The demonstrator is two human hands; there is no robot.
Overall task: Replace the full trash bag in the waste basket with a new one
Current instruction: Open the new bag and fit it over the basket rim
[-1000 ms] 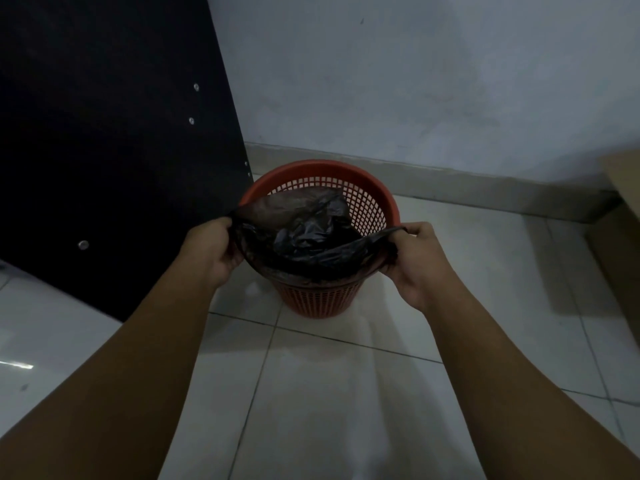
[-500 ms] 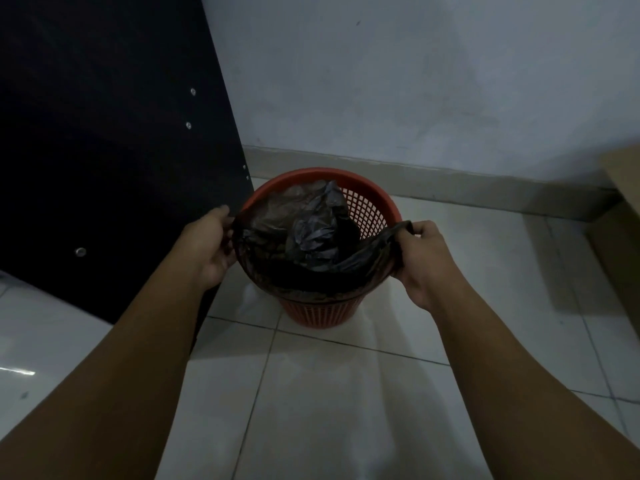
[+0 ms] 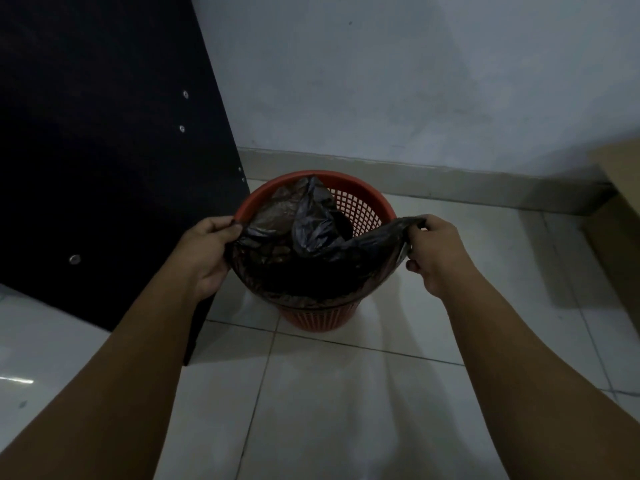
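Note:
An orange mesh waste basket stands on the tiled floor near the wall. A black trash bag sits in it, its near edge folded over the front rim and its far side crumpled up inside. My left hand pinches the bag's edge at the basket's left rim. My right hand grips the bag's edge at the right rim. The bag is stretched between both hands.
A black panel with several screws stands close to the basket's left. A pale wall with a skirting board runs behind. A cardboard box sits at the right edge. Glossy white floor tiles lie in front.
Both hands have spread further apart and pulled the bag's near edge down over the basket's front rim. The view has shifted slightly.

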